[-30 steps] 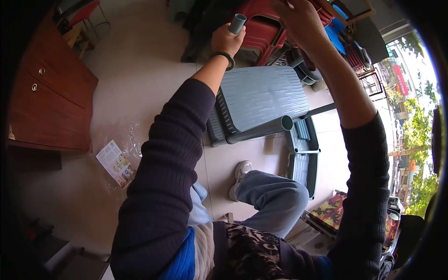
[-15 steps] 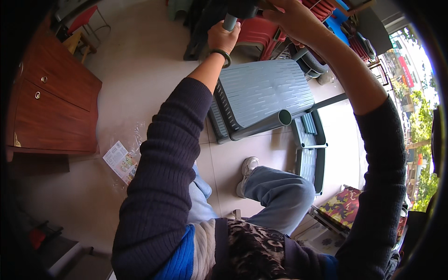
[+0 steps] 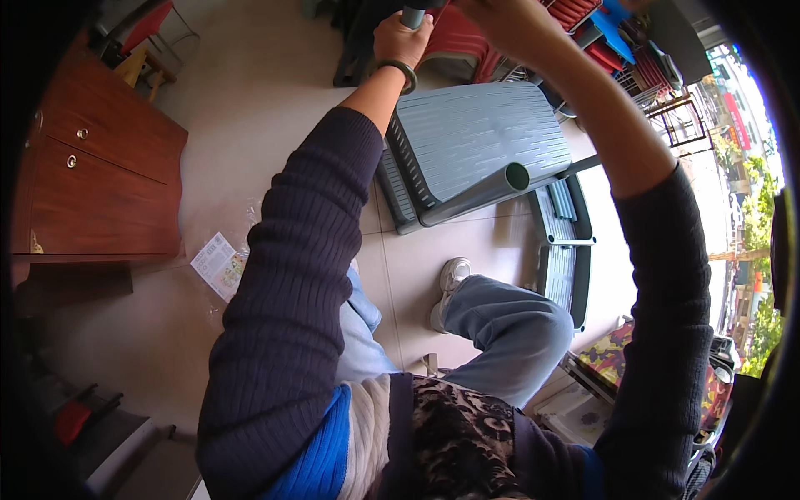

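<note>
At the top edge, my left hand (image 3: 400, 40) is wrapped round a grey tube (image 3: 412, 17), with a dark piece at its upper end that the frame cuts off. My right hand (image 3: 500, 23) is raised beside it, and its fingertips run out of view, so its hold is hidden. Below both hands lies a grey-green slatted plastic panel (image 3: 479, 137), stacked on another. A wide grey-green tube (image 3: 479, 196) runs along its near side, with its open end turned up to the right. To the right stand grey-green plastic trays (image 3: 562, 268) with raised rims.
A brown wooden cabinet (image 3: 108, 179) stands at the left. A printed sheet (image 3: 220, 265) and clear plastic wrap lie on the tiled floor. Red plastic stools (image 3: 458, 50) and stacked folding chairs (image 3: 633, 50) are at the back. A camouflage-patterned folding seat (image 3: 607, 354) stands at the lower right.
Both my hands have moved up toward the top edge, the right one partly out of view. My left hand keeps its grip on the tube. The view has shifted slightly.
</note>
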`<state>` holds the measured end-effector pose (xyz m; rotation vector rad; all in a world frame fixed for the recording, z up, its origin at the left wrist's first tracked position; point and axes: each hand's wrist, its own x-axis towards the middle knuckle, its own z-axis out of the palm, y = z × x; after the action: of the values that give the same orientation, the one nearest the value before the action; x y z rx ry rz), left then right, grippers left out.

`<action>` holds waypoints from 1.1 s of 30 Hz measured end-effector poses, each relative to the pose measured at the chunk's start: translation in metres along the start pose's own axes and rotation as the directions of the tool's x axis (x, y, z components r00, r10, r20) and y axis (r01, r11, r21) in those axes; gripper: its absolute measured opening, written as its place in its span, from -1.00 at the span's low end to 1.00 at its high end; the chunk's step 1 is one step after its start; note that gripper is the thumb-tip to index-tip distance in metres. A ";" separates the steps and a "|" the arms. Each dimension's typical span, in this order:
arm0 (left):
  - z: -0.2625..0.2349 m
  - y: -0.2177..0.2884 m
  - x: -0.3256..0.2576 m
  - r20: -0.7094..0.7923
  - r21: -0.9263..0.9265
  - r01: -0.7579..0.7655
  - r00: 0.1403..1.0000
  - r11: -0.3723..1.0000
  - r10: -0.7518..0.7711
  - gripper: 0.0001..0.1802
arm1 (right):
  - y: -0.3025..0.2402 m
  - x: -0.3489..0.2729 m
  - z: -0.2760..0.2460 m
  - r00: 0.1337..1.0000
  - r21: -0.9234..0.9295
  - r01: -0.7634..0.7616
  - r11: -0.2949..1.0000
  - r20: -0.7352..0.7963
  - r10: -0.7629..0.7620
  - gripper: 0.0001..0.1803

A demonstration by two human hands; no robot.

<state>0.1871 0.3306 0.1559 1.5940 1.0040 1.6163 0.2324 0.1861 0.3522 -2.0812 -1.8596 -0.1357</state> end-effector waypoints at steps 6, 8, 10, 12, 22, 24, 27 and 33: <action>-0.030 -0.013 0.014 0.257 0.041 0.184 0.948 0.982 -0.189 -0.59 | -0.015 -0.060 -0.059 0.978 0.339 -0.169 0.925 0.171 0.116 -0.69; -0.048 -0.024 0.006 0.213 0.379 0.054 0.966 0.924 -0.144 -0.47 | 0.004 -0.109 -0.065 0.974 0.580 -0.212 0.786 0.064 0.215 -0.61; -0.067 0.001 -0.048 0.239 0.371 -0.032 0.969 0.928 -0.062 -0.43 | 0.048 -0.177 -0.050 0.927 0.692 -0.218 0.688 -0.075 0.369 -0.54; -0.102 0.026 -0.108 0.372 -0.058 0.053 0.928 0.997 -0.028 -0.38 | 0.069 -0.249 -0.041 0.823 0.814 -0.296 0.499 -0.048 0.566 -0.53; -0.102 0.111 -0.212 0.670 0.117 -0.061 0.742 0.991 -0.033 -0.73 | 0.123 -0.377 0.047 0.567 0.916 -0.105 -0.388 0.376 0.733 -0.84; -0.127 0.105 -0.197 0.693 0.089 0.021 0.717 0.996 -0.077 -0.71 | 0.126 -0.383 0.039 0.587 0.947 -0.056 -0.315 0.287 0.757 -0.83; -0.192 0.109 -0.177 0.665 0.203 0.036 0.728 0.979 -0.164 -0.69 | 0.140 -0.396 0.029 0.584 0.967 0.011 -0.255 0.201 0.787 -0.82; -0.332 0.086 -0.154 0.494 0.273 0.127 0.832 0.954 -0.252 -0.65 | 0.164 -0.416 0.026 0.524 0.983 0.016 -0.185 0.150 0.839 -0.82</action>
<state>-0.1297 0.1291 0.1634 1.8790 1.0284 0.8685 0.3322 -0.2123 0.1732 -1.1052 -0.1459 0.5273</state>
